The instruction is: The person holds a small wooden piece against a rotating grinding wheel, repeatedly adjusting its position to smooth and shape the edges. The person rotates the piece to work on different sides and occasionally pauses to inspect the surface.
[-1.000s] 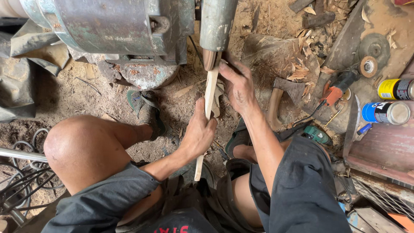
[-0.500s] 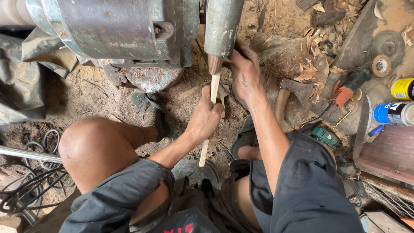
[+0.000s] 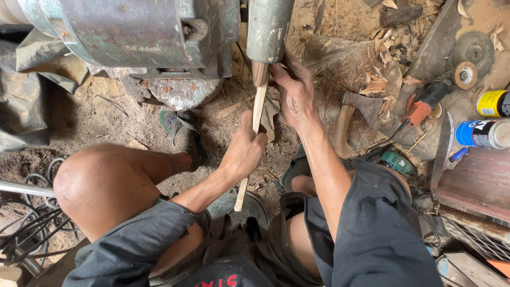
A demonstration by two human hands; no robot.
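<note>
A long pale wooden stick (image 3: 258,109) stands nearly upright between my knees. Its top end meets the lower end of a grey-green metal cylinder (image 3: 269,27) that hangs from the top of the view. My left hand (image 3: 245,150) is wrapped around the stick's middle. My right hand (image 3: 294,91) rests against the stick's top, right under the cylinder, fingers curled beside it. The stick's bottom end reaches down near a round metal rim (image 3: 249,204) by my lap.
A big worn metal machine body (image 3: 133,37) fills the upper left. A hatchet (image 3: 353,114), a red-handled tool (image 3: 425,103), two spray cans (image 3: 491,119), grinding discs (image 3: 470,61) and wood shavings lie at right. Cables (image 3: 29,228) coil at lower left on dirt.
The view has shifted slightly. My left hand has slid a little along the stick, and my right hand stays pressed at its top under the cylinder.
</note>
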